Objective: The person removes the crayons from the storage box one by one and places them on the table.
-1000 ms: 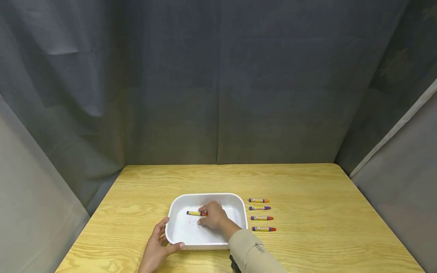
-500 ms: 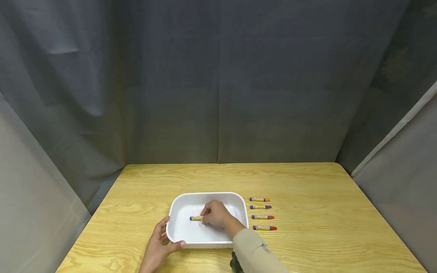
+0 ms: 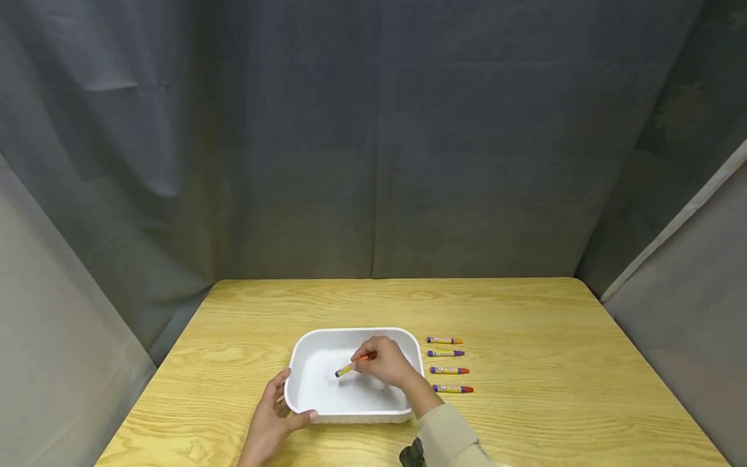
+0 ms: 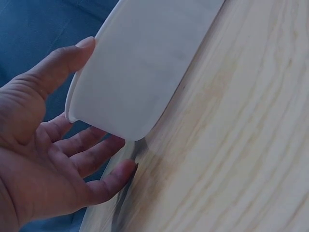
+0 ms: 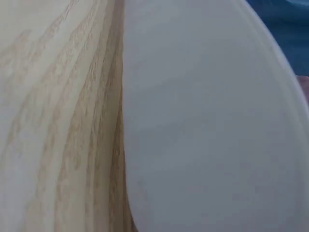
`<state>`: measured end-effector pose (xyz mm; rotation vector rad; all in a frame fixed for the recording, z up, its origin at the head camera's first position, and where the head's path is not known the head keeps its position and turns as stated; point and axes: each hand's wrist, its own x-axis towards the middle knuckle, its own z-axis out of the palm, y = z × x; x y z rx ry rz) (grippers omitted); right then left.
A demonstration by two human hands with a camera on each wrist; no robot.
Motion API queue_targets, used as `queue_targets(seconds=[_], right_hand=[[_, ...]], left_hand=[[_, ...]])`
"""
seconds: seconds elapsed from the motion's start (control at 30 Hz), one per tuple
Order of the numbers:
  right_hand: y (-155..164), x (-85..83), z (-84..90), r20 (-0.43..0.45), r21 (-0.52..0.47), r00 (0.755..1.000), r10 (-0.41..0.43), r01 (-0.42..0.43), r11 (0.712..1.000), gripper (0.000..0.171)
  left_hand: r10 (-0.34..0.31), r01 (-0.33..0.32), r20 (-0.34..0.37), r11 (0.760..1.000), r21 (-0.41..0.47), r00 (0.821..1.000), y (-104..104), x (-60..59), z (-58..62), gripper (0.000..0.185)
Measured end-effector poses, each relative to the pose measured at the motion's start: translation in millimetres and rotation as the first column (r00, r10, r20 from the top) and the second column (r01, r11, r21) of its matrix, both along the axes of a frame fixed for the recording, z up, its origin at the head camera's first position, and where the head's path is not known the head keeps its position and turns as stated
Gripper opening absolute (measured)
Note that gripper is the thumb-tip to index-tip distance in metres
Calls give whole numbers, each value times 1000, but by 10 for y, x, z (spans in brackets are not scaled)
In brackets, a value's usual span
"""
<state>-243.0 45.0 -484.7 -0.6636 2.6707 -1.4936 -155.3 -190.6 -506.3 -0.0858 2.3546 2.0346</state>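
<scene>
Inside the white plastic tray (image 3: 315, 395), my right hand (image 3: 385, 363) pinches a crayon (image 3: 344, 370) with a yellow wrapper, blue end and orange-red tip. The crayon is tilted over the tray floor, its blue end pointing down and left. My left hand (image 3: 272, 415) holds the tray's near left corner, thumb on the front rim and fingers along the left side. In the left wrist view the left hand (image 4: 53, 159) spreads around that corner of the tray (image 4: 145, 63). The right wrist view shows mostly the tray's outer wall (image 5: 203, 116); the right hand is largely hidden there.
Several crayons lie in a column right of the tray: an orange one (image 3: 445, 340), a purple one (image 3: 446, 353), and two red ones, the upper red crayon (image 3: 449, 370) and the lower red crayon (image 3: 452, 389). Grey curtains (image 3: 373, 143) surround the wooden table (image 3: 554, 363).
The crayon lay flat on the tray floor under my right hand; now it is lifted and tilted in my fingers. The right hand has shifted slightly right. My left hand stays at the corner.
</scene>
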Motion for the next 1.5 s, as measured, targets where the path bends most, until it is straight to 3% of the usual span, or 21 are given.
queue_targets(seconds=[0.4,0.67,0.93,1.17,1.4,1.5], right_hand=[[307,275,162,-72,-72,997,-15,10,997,4],[476,438,223,-34,-148,998,-57,52,988,5],[643,735,497,1,-209,997,-78,76,975,7],[874,742,296,45,-273,995,-94,103,956,11],[1081,857,278,66,-316,989,-134,148,937,16],[1209,900,194,91,-347,987,-135,159,924,20]], left_hand=[[20,-20,8,1000,-3,1000,-15,-9,13,99],[32,-32,29,999,-21,999,-21,-17,31,101],[33,-32,35,999,-34,999,-6,-19,32,102],[29,-28,39,999,-26,999,16,-17,27,102],[20,-18,38,999,-35,999,8,-12,25,105],[20,-18,34,999,-41,999,3,-11,31,104]])
